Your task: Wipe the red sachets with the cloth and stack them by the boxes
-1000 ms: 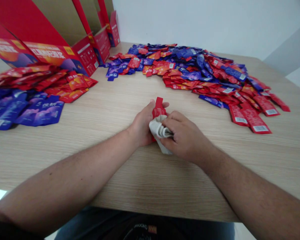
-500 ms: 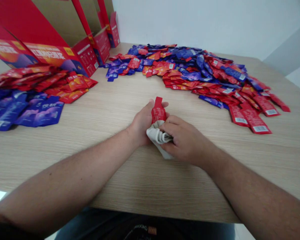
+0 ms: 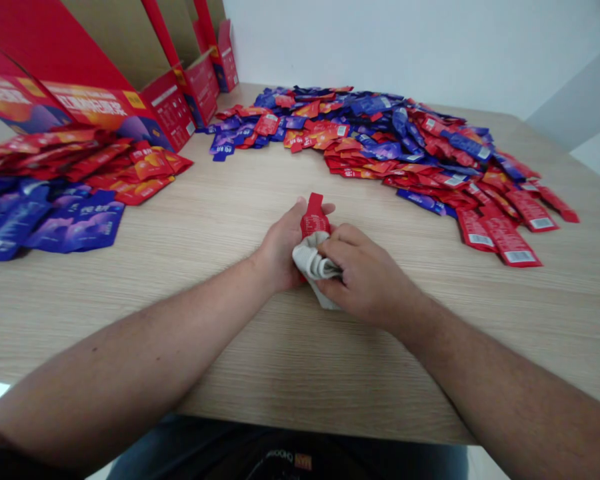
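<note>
A red sachet (image 3: 314,220) with small printed text lies across the palm of my left hand (image 3: 281,252), which is closed round it. My right hand (image 3: 363,272) grips a folded whitish cloth (image 3: 310,259) and presses it onto the sachet, covering its lower part. Both hands meet just above the middle of the table. Beyond them spreads a large mixed heap of red and blue sachets (image 3: 380,133), several with barcodes showing.
On the left, red sachets (image 3: 140,167) are stacked behind blue sachets (image 3: 75,223). Open red cardboard boxes (image 3: 167,110) stand at the back left. The wooden table (image 3: 220,373) ends close to my body, and a white wall (image 3: 405,47) rises behind it.
The cloth and my right hand have shifted slightly up along the sachet. A bit of red now shows below the cloth's left side. My left hand stays around the sachet.
</note>
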Tool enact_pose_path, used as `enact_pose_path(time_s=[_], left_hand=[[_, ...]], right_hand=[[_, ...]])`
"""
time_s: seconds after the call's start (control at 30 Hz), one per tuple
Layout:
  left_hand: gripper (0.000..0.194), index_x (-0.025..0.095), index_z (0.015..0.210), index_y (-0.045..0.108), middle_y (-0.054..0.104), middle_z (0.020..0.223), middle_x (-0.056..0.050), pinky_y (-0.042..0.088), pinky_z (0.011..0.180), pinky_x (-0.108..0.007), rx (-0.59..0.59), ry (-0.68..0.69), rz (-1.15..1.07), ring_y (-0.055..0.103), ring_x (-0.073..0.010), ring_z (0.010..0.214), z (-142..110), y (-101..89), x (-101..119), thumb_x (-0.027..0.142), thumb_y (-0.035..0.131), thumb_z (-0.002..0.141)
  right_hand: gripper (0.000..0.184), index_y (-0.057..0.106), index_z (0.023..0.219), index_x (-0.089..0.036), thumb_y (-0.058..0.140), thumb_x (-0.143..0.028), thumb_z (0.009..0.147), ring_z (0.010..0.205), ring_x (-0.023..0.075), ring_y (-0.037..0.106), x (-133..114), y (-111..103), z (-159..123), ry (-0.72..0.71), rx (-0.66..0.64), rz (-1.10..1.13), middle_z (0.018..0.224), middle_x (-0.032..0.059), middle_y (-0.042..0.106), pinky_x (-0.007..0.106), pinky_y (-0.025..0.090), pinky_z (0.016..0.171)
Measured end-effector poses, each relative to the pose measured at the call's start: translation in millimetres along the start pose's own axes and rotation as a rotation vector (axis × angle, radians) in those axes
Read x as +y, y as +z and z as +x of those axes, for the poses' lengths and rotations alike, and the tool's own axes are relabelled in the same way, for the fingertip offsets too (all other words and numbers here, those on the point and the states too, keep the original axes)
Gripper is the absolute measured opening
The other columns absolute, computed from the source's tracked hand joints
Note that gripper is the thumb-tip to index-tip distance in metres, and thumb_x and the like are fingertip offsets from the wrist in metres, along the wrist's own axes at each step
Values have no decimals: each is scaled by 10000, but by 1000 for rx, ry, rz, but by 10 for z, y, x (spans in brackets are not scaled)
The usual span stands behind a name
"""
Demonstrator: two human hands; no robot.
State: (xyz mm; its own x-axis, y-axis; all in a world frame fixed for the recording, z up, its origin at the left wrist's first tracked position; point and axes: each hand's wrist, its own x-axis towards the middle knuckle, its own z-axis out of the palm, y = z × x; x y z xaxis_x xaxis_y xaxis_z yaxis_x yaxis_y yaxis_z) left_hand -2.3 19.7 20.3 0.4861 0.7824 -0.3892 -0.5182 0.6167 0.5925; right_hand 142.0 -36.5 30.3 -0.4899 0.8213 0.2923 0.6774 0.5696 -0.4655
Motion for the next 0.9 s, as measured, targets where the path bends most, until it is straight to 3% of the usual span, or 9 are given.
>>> enact_pose_path(time_s=[0.1,0.27,0.4,0.57,0.77,0.9], left_hand=[[530,138,1212,642,682,740,-64,545,660,-328,-1,5,15,651,-193,621,6,-15,4,527,323,1044],[507,154,1218,639,687,760,-54,553,672,-342,-30,19,-2,665,-202,644,1,-26,-6,540,367,1032],[517,141,1192,647,679,742,-62,547,657,-324,-24,4,14,660,-194,633,-2,-19,-7,529,341,1042],[510,160,1236,644,699,784,-60,566,717,-370,-29,19,6,681,-216,675,4,-32,-22,554,406,1017],[548,134,1191,662,700,776,-86,563,686,-333,-13,21,41,691,-212,690,2,-30,1,541,325,1043],[509,132,1167,670,711,780,-87,576,677,-348,9,21,25,680,-207,649,18,-1,-28,514,360,1039]], right_hand=[[51,619,891,-193,647,-178,852,908,215,549,-30,3,-6,-50,-111,23,973,68,593,346,475,821],[56,623,918,-175,635,-192,867,899,218,550,-18,-13,8,37,54,-13,948,71,577,352,476,829],[64,616,883,-194,648,-163,837,898,214,547,-12,-24,9,-48,-97,23,947,60,581,341,474,814],[93,630,967,-177,636,-208,880,926,231,547,12,2,12,72,99,-23,977,80,587,366,472,847],[62,646,904,-176,655,-169,843,912,215,537,-21,-38,5,-91,-198,74,954,69,589,335,445,798],[44,641,870,-182,661,-207,839,876,210,546,118,-151,55,-72,-217,75,907,52,611,333,432,781]])
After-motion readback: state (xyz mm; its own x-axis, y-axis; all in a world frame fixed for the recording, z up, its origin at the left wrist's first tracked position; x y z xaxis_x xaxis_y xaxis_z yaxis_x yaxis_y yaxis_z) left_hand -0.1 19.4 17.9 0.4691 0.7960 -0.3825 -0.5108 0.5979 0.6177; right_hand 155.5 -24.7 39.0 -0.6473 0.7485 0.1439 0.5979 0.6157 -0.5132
